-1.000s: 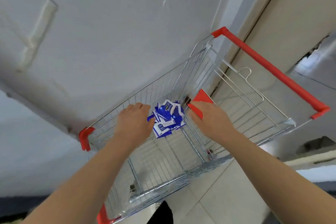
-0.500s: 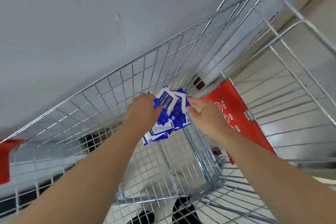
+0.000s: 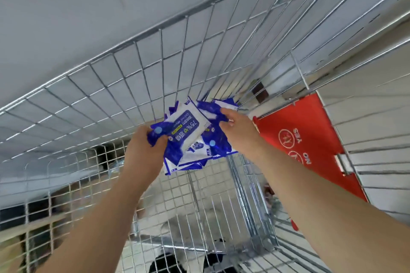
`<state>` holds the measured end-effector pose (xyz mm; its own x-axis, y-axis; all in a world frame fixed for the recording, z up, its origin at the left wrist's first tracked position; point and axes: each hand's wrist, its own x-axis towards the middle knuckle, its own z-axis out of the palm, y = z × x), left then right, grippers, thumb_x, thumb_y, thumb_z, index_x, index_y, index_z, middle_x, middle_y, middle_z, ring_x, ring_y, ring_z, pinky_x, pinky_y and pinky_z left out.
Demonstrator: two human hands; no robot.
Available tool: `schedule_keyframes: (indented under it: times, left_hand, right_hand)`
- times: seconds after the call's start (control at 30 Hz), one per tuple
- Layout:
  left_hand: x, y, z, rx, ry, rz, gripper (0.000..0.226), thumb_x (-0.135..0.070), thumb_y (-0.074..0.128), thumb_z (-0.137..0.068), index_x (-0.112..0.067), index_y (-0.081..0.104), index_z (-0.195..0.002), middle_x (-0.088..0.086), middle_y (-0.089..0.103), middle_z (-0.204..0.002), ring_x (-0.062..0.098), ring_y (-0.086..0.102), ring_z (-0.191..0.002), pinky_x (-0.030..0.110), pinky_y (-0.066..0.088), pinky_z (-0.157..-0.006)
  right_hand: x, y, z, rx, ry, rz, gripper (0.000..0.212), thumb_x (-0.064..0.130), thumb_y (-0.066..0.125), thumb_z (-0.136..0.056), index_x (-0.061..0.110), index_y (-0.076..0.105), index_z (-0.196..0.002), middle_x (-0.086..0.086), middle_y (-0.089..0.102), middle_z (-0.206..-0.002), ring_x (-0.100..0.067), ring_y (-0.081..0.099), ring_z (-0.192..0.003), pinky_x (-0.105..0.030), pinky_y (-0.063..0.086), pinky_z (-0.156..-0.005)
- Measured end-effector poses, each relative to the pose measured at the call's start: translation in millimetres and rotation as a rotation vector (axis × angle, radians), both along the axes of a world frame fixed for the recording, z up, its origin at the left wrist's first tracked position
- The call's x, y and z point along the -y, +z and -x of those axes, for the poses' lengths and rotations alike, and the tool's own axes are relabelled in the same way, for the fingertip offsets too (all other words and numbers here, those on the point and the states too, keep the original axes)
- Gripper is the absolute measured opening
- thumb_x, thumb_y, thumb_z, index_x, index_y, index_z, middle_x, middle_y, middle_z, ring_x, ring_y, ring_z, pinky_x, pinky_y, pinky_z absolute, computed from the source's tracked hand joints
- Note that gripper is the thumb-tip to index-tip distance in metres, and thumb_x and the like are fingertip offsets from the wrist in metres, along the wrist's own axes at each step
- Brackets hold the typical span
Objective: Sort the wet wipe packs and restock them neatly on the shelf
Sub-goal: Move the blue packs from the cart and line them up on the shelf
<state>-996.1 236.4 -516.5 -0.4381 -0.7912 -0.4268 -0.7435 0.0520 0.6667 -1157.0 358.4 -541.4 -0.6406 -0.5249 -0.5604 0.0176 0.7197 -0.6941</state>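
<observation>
Head view into a wire shopping cart, with the person leaning over the basket and both forearms entering from 6 o'clock. The wet wipe packs, blue and white, are lying as a loose overlapping heap at the centre of the view, crowded into the corner where the mesh walls are converging. This is why both hands are approaching it from opposite flanks, to gather it as one bundle rather than pack by pack. The left hand, at 8 o'clock of the heap, is pinching the blue end of the top pack between thumb and curled fingers, and the pack is tilting upward toward 1 o'clock with its "75%" label facing the camera. The right hand, at 3 o'clock of the heap, is laying bent fingers over the heap's upper right edge, probably to stop the slippery film packs sliding apart. Whether its thumb is closing underneath cannot be told. A red seat flap printed YES and NO is hanging at 4 o'clock, just beside the right wrist. A tiled floor is showing through the basket bottom, and dark shoes are showing at 6 o'clock. A grey wall is filling the upper view. No shelf is appearing, so sorting and restocking are judged not yet begun.
</observation>
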Motion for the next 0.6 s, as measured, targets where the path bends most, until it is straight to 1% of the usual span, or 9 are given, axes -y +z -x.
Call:
schedule_keyframes:
  times: [0.07, 0.13, 0.17, 0.2, 0.27, 0.3, 0.43, 0.53, 0.6]
  left_hand:
    - [-5, -3, -2, -0.016, 0.088, -0.037, 0.008, -0.015, 0.055, -0.092, -0.013, 0.049, -0.096, -0.005, 0.055, -0.077, 0.006, 0.048, -0.063, 0.02, 0.031, -0.052]
    - [-7, -8, -1, -0.107, 0.252, -0.152, 0.014, -0.018, 0.062, -0.085, -0.016, 0.051, -0.093, 0.003, 0.062, -0.087, 0.014, 0.057, -0.071, 0.033, 0.048, -0.064]
    - [-7, -8, 1, -0.174, 0.346, -0.248, 0.021, -0.022, 0.069, -0.079, -0.019, 0.052, -0.092, 0.005, 0.064, -0.093, 0.019, 0.063, -0.077, 0.04, 0.054, -0.072]
    - [-8, -8, 3, -0.229, 0.418, -0.337, 0.03, -0.026, 0.075, -0.074, -0.02, 0.053, -0.094, 0.006, 0.066, -0.098, 0.023, 0.067, -0.083, 0.044, 0.057, -0.078]
    - [-8, -9, 6, -0.27, 0.461, -0.421, 0.045, -0.029, 0.084, -0.069, -0.018, 0.053, -0.1, 0.005, 0.067, -0.103, 0.025, 0.071, -0.086, 0.043, 0.058, -0.078]
    - [-8, -10, 8, -0.271, 0.473, -0.432, 0.048, -0.028, 0.085, -0.068, -0.018, 0.053, -0.101, 0.005, 0.067, -0.103, 0.024, 0.071, -0.085, 0.041, 0.059, -0.075]
    - [-3, -13, 10, -0.318, 0.564, -0.518, 0.052, -0.017, 0.085, -0.069, -0.015, 0.051, -0.108, 0.005, 0.066, -0.102, 0.025, 0.071, -0.082, 0.038, 0.058, -0.067]
    - [4, -17, 0, -0.384, 0.575, -0.546, 0.059, -0.004, 0.084, -0.067, -0.007, 0.054, -0.118, 0.012, 0.069, -0.107, 0.027, 0.072, -0.086, 0.037, 0.058, -0.069]
    - [7, -16, -11, -0.426, 0.593, -0.574, 0.044, 0.001, 0.078, -0.071, -0.006, 0.06, -0.111, 0.012, 0.072, -0.101, 0.025, 0.073, -0.078, 0.035, 0.059, -0.064]
  right_hand:
    - [2, -2, 3, 0.01, -0.039, 0.013, 0.04, 0.008, 0.047, -0.096, 0.01, 0.05, -0.136, -0.012, 0.056, -0.133, -0.025, 0.06, -0.107, -0.036, 0.05, -0.092]
    - [0, -2, 3, 0.04, -0.098, 0.055, 0.031, 0.003, 0.045, -0.096, 0.002, 0.058, -0.124, -0.012, 0.064, -0.108, -0.033, 0.061, -0.104, -0.051, 0.048, -0.096]
    - [0, -1, 2, 0.066, -0.125, 0.076, 0.03, 0.001, 0.043, -0.096, 0.002, 0.06, -0.12, -0.006, 0.063, -0.099, -0.03, 0.061, -0.098, -0.047, 0.051, -0.093]
    - [-1, 1, 0, 0.098, -0.146, 0.094, 0.03, 0.0, 0.041, -0.097, 0.003, 0.062, -0.119, -0.001, 0.062, -0.096, -0.024, 0.062, -0.094, -0.036, 0.054, -0.089]
    - [-1, 5, -7, 0.147, -0.149, 0.114, 0.029, 0.0, 0.038, -0.098, 0.005, 0.064, -0.111, 0.002, 0.061, -0.096, -0.014, 0.062, -0.083, -0.014, 0.054, -0.072]
    - [-1, 6, -11, 0.171, -0.133, 0.124, 0.028, 0.001, 0.038, -0.098, 0.007, 0.064, -0.105, 0.002, 0.061, -0.094, -0.011, 0.062, -0.079, -0.011, 0.053, -0.068]
    - [-7, 7, -23, 0.24, -0.048, 0.12, 0.025, 0.005, 0.042, -0.098, 0.015, 0.066, -0.099, -0.006, 0.065, -0.104, -0.01, 0.065, -0.076, -0.03, 0.056, -0.084]
    - [-9, 4, -21, 0.151, -0.112, 0.103, 0.019, 0.007, 0.051, -0.092, 0.01, 0.065, -0.079, -0.019, 0.065, -0.087, -0.015, 0.055, -0.07, -0.034, 0.047, -0.066]
    - [-4, 1, -18, 0.092, -0.208, 0.107, 0.013, 0.007, 0.056, -0.087, 0.014, 0.055, -0.076, -0.015, 0.056, -0.074, -0.016, 0.048, -0.068, -0.037, 0.043, -0.062]
